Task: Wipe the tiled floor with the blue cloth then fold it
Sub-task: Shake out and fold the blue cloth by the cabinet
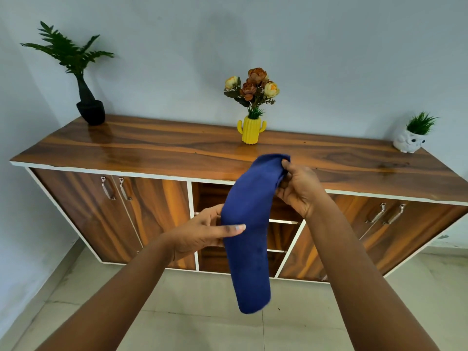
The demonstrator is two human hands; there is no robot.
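Now the blue cloth (249, 231) hangs in the air as a long narrow band, in front of the wooden sideboard (177, 150) and above the tiled floor (202, 312). It looks already doubled lengthwise (soft, without wrinkles). The right hand (297, 188) pinches the top end, so that the cloth falls straight; the left hand (202, 234) grips its middle between thumb and fingers, probably to guide the next fold.
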